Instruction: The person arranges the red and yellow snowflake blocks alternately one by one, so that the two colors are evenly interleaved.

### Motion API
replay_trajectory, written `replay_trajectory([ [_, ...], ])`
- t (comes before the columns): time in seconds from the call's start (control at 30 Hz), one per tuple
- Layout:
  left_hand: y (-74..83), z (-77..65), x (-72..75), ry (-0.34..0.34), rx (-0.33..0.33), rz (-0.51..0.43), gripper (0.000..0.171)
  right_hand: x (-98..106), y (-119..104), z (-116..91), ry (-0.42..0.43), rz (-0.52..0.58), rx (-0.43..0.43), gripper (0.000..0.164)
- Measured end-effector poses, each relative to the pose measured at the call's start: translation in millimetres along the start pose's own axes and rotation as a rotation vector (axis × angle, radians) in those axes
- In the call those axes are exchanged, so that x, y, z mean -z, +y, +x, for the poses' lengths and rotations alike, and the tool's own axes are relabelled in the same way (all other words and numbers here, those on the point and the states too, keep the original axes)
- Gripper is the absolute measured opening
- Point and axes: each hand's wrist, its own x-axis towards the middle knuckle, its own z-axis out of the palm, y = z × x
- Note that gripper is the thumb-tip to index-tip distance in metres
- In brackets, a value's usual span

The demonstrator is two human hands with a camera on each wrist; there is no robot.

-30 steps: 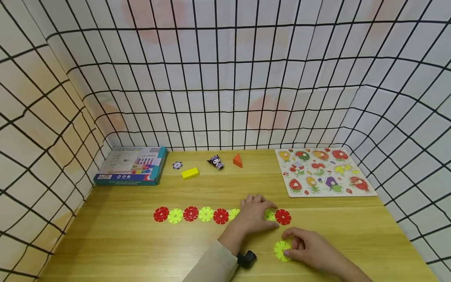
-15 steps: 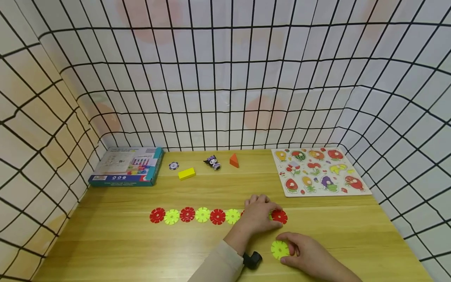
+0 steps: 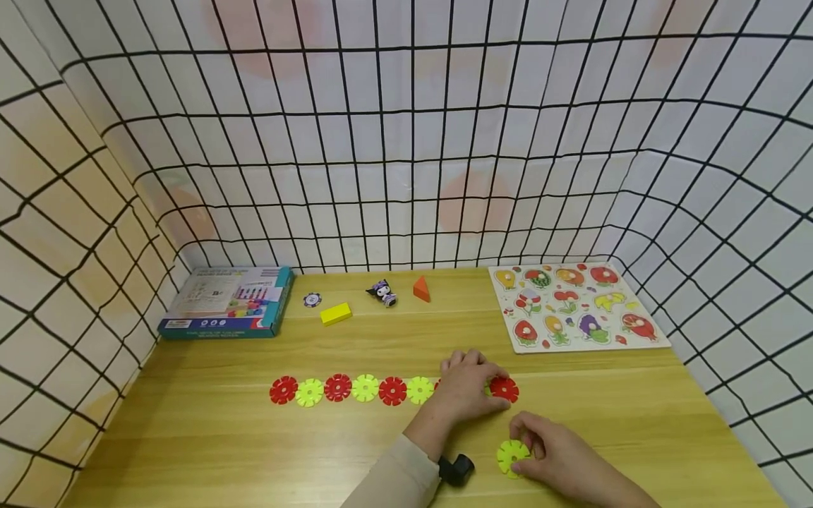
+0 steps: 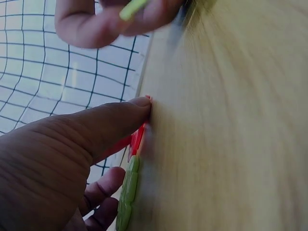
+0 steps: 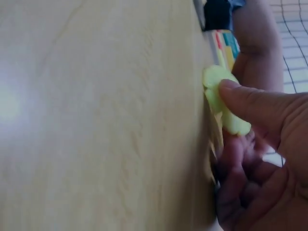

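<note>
A row of flat slotted plastic discs in alternating red and yellow-green crosses the table, starting with a red disc at the left. My left hand lies over the right part of the row and hides some discs. Its thumb and index finger hold opposite edges of the red end disc; in the left wrist view the thumb tip is at that disc's edge, with a green disc beside it. Nearer my body, my right hand pinches a loose yellow-green disc between thumb and fingers, tilted close over the table.
Along the back stand a boxed game, a poker chip, a yellow block, a small figurine and an orange wedge. A fruit puzzle board lies at back right. Netting over white cloth walls the table.
My left hand has slid right along the row to the red end disc. The right hand has shifted its yellow-green disc slightly and tilted it. The head view has turned a little.
</note>
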Motion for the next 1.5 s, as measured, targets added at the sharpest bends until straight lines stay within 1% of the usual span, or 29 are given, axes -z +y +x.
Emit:
replay_trajectory([
  [0.1, 0.2, -0.1, 0.3, 0.001, 0.005, -0.005, 0.037, 6.4, 3.9, -2.9, -0.01, 0.057, -0.014, 0.028],
  [0.2, 0.8, -0.2, 0.8, -0.001, 0.011, -0.007, 0.037, 15.9, 8.5, -3.1, 0.017, 0.09, -0.049, 0.026],
  [0.43, 1.3, -0.3, 1.7, -0.008, 0.022, -0.002, 0.038, 45.1, 17.7, 7.8, 0.189, 0.137, -0.144, 0.035],
  [0.6, 0.8, -0.8, 1.6, -0.007, 0.024, 0.0, 0.038, 57.9, 25.1, 21.0, 0.246, 0.109, -0.201, 0.036],
  [0.77, 1.1, -1.2, 0.9, 0.001, 0.022, 0.002, 0.037, 58.2, 32.0, 33.5, 0.249, 0.062, -0.207, 0.034],
  [0.97, 1.3, -1.3, 0.4, -0.016, 0.032, 0.0, 0.038, 54.8, 32.7, 41.1, 0.271, -0.08, -0.236, 0.03],
  [1.07, 0.7, -1.0, 0.1, -0.016, 0.033, -0.001, 0.038, 54.3, 29.4, 42.8, 0.288, -0.148, -0.243, 0.031],
  [1.2, -1.3, -1.7, 1.7, -0.008, 0.041, -0.002, 0.038, 53.4, 28.9, 48.0, 0.302, -0.21, -0.231, 0.034],
  [1.33, -3.5, -1.6, 1.9, -0.003, 0.046, -0.009, 0.04, 53.6, 32.3, 52.1, 0.295, -0.209, -0.227, 0.038],
  [1.5, -5.2, -3.6, 2.0, -0.01, 0.015, -0.034, 0.047, 54.9, 36.0, 49.5, 0.3, -0.16, -0.246, 0.045],
])
